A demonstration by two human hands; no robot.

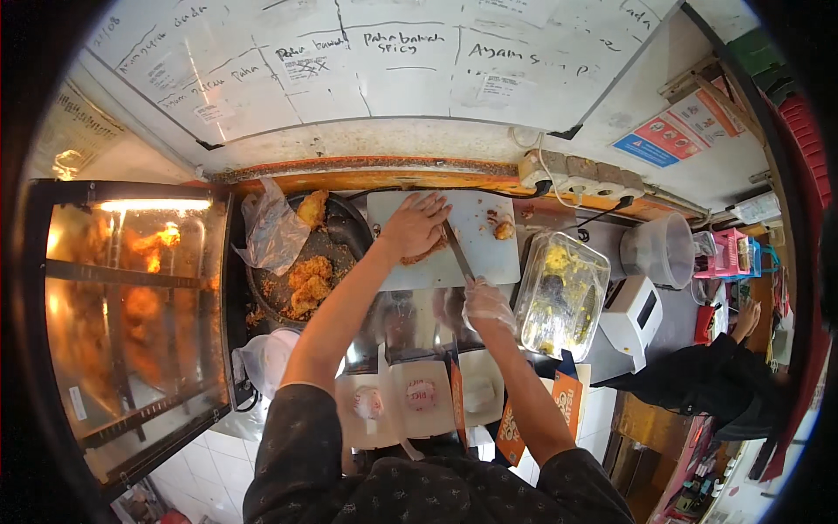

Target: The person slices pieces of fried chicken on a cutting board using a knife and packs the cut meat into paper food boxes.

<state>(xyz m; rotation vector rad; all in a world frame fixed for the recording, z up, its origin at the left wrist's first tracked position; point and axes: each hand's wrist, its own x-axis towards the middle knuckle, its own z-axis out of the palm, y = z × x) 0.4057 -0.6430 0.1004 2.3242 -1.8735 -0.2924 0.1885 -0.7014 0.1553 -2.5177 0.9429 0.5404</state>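
On a white cutting board (491, 262), my left hand (416, 228) presses down flat over a piece of brown fried food (427, 253), which it partly hides. My right hand (488, 304), in a clear plastic glove, grips a long knife (459, 253) whose blade lies slanted over the board, its tip near my left fingers. A small fried piece (503, 229) and crumbs sit at the board's right side. To the left, a dark round pan (340, 288) holds breaded fried pieces (309, 283) and a crumpled clear plastic bag (275, 232).
A glass heated display case (131, 281) stands left. Right of the board are a clear tray with yellow food bits (564, 295), a white device (632, 321) and a plastic tub (658, 252). Open boxes (419, 399) line the near edge. Another person (713, 380) is at far right.
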